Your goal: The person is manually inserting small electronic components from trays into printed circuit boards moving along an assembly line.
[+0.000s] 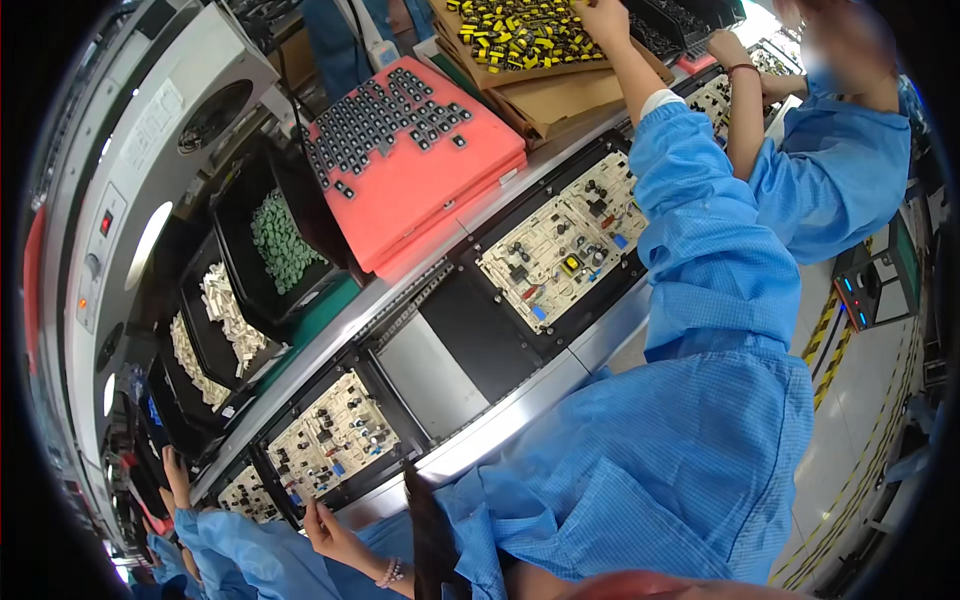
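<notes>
My left hand (338, 542), with a beaded bracelet at the wrist, is at the near edge of a populated circuit board (335, 425) in a black carrier. Its fingers are bent together, and what they may hold is too small to make out. My right arm, in a blue sleeve, stretches up to a cardboard tray of small yellow-and-black components (515, 35). There my right hand (605, 25) has curled fingers at the pile. Its fingertips are partly cut off by the upper edge, so anything pinched there is hidden. Another populated circuit board (565, 240) lies beside my right arm.
A pink foam block (440, 190) carries rows of dark parts. Black bins hold green parts (283, 240) and white parts (232, 315). A co-worker's hands (735, 60) work at the upper right. Another person's hand (177, 480) is at the far left. A metal rail (520, 410) edges the line.
</notes>
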Demonstrator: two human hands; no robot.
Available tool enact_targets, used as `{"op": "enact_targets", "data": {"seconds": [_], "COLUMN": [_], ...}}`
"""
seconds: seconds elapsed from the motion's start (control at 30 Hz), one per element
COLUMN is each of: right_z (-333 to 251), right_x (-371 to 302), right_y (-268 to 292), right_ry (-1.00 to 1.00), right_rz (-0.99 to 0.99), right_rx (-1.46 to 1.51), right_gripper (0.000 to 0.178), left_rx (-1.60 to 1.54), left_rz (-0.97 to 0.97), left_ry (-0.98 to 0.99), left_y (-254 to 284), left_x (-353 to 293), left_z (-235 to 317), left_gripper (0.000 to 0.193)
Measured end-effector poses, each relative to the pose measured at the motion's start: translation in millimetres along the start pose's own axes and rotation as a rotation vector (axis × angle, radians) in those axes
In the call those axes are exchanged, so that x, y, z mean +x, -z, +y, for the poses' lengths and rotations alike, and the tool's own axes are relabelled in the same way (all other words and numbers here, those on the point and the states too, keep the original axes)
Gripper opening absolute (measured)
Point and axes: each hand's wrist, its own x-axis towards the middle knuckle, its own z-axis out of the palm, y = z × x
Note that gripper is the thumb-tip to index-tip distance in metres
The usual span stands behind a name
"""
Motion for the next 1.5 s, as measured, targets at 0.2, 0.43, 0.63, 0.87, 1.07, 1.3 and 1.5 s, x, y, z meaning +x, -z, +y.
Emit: {"op": "enact_targets", "data": {"seconds": [0.2,0.43,0.63,0.87,1.07,1.3,1.5], "right_z": [-43.6,-98.2,-170.0,-211.5,-234.9,-251.8,-258.4], "right_x": [1.7,-84.6,-209.2,-258.1,-272.4,-274.9,-275.0], "right_y": [48.4,101.1,131.0,128.8,119.8,128.6,131.6], "right_ry": [-0.343,-0.114,-0.329,-0.451,-0.379,-0.466,-0.670], "right_rz": [-0.184,-0.616,-1.242,-1.535,-1.666,-1.782,-1.628], "right_rx": [0.771,0.795,0.876,0.903,1.005,0.977,1.271], "right_gripper": [0.021,0.031,0.038,0.037,0.032,0.031,0.037], "left_rx": [-0.042,-0.079,-0.139,-0.131,-0.151,-0.092,-0.079], "left_rz": [-0.056,-0.036,-0.025,-0.089,-0.065,-0.116,-0.121], "left_ry": [0.042,0.005,0.016,-0.083,-0.082,-0.082,-0.168], "left_y": [-2.0,-16.4,-26.3,-30.8,-30.6,-22.7,-31.4], "left_x": [3.8,8.6,6.6,7.0,6.0,3.7,7.8], "left_z": [-13.6,-18.4,-30.0,-30.2,-22.2,-26.6,-16.9], "left_gripper": [0.026,0.023,0.024,0.018,0.017,0.018,0.017]}}
